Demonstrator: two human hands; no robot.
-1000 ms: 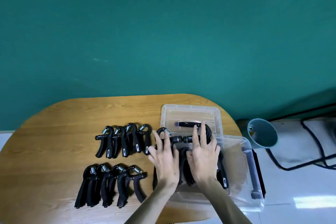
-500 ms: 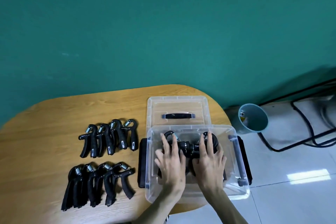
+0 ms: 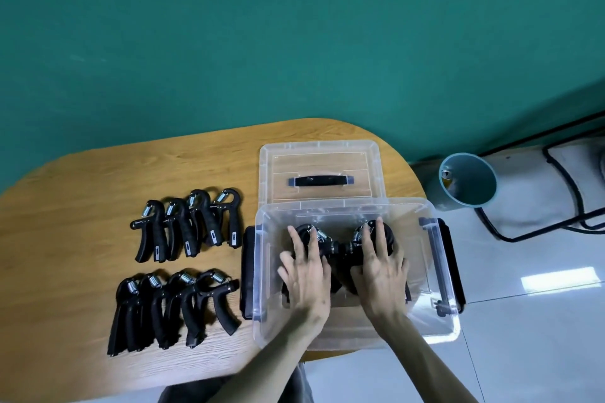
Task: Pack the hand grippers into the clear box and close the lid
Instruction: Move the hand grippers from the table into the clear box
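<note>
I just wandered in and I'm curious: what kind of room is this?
Probably a plain indoor work or recording room, not a home. A bare green wall, a tiled floor with a small bin and one wooden table laid out with hand grippers suggest it.

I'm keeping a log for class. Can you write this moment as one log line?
stage: packing | left hand and right hand: pressing hand grippers down inside clear box | lid: off, behind box | more grippers wait on table
</note>
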